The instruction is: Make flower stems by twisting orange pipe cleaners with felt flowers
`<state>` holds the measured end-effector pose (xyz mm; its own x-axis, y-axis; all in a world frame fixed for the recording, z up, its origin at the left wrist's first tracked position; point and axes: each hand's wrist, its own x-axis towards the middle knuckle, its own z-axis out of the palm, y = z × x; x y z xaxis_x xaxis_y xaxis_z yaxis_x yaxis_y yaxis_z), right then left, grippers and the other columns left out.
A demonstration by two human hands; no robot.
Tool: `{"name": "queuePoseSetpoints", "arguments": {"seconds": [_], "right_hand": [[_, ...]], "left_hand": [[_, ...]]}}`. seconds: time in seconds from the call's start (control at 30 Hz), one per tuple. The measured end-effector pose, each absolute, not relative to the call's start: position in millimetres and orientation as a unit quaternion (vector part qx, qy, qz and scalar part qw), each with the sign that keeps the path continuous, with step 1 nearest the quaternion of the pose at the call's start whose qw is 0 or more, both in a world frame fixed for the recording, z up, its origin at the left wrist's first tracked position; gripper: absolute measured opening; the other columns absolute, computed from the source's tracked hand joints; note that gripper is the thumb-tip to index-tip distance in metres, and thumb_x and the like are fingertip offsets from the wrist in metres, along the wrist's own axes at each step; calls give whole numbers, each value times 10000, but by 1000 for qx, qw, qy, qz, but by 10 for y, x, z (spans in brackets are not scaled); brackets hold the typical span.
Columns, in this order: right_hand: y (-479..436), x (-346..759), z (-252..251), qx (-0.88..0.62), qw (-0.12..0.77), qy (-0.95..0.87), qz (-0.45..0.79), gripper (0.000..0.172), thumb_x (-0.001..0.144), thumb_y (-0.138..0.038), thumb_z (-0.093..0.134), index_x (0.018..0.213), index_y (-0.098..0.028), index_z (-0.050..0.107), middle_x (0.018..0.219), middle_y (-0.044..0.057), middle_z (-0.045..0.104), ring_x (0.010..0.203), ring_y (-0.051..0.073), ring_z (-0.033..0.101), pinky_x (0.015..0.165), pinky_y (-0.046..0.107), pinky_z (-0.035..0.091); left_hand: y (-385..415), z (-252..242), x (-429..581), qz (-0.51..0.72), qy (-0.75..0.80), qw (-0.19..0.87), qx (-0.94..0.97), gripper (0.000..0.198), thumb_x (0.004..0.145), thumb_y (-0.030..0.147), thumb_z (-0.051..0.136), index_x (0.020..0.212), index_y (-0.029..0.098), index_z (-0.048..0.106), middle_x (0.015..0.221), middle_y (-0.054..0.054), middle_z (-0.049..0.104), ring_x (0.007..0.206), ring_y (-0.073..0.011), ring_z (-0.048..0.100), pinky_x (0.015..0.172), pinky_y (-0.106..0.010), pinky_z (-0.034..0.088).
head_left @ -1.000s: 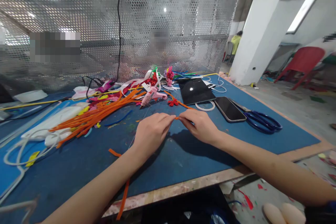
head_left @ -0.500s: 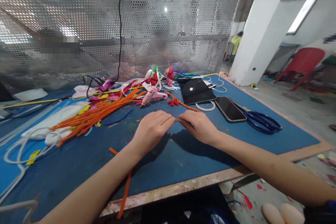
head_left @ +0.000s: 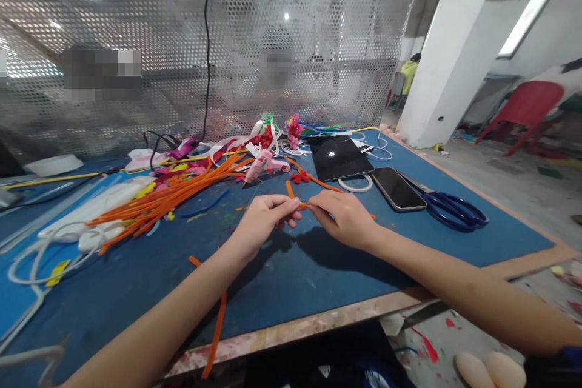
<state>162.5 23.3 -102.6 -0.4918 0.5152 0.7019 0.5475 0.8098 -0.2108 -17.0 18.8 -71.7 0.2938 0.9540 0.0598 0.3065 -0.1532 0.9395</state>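
Over the middle of the table, my left hand [head_left: 268, 218] pinches a short orange pipe cleaner [head_left: 290, 189] between thumb and fingers. One end of it sticks up past the thumb. Close on its right, my right hand [head_left: 345, 215] grips the same piece with bent fingers, knuckles up. The part inside my fingers is hidden. Beyond the hands lies a red flower shape [head_left: 300, 177] beside another orange stem [head_left: 325, 183]. A loose orange strip [head_left: 219, 327] passes under my left forearm and hangs over the front edge.
A bundle of orange pipe cleaners [head_left: 182, 194] lies at left near white cables [head_left: 27, 279]. A pink glue gun [head_left: 264, 167], black tablet [head_left: 339, 157], phone [head_left: 399, 189] and blue-handled scissors [head_left: 457, 211] lie beyond and right. A perforated metal screen [head_left: 245, 42] stands behind.
My left hand has turned, so its thumb and fingertips now show, and an orange end now sticks up above it. My right hand has barely moved.
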Motion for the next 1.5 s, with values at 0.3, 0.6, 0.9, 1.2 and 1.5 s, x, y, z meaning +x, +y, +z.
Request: {"name": "queuePoseSetpoints", "arguments": {"seconds": [0.3,0.6,0.9,1.2,1.5], "right_hand": [[242,1618,-1055,-319,321,-890,-61,221,916,-233,396,877,-157,599,742,58,629,691,145,568,621,242,360],[256,1637,-1054,-337,323,-883,-57,240,923,-213,369,860,-145,590,721,56,554,662,151,506,602,251,344],[247,1647,-1065,-324,375,-869,-14,228,919,-214,373,854,-156,584,721,59,574,680,153,522,625,248,368],[240,1639,-1060,-319,374,-871,-1,213,912,-204,384,869,-145,584,742,64,588,702,154,530,637,250,378],[238,1616,-1084,-307,381,-872,-19,209,919,-213,379,885,-145,574,751,58,597,700,145,522,631,241,359]], "left_hand": [[189,-782,-213,420,483,329,695,253,723,372,637,848,162,575,580,19,633,526,-135,587,535,-218,450],[130,-810,-237,310,396,-28,864,216,883,297,462,911,202,654,875,-37,669,827,-170,602,752,-274,448],[168,-860,-290,271,301,-144,903,263,835,123,446,1049,151,595,953,-82,673,888,-204,590,794,-341,467],[237,-849,-363,269,249,-184,912,279,867,80,401,1032,175,605,921,-56,709,848,-156,651,943,-422,394],[173,-783,-301,311,343,-37,886,186,851,257,500,869,204,677,831,-42,724,775,-182,654,881,-404,416]]}}
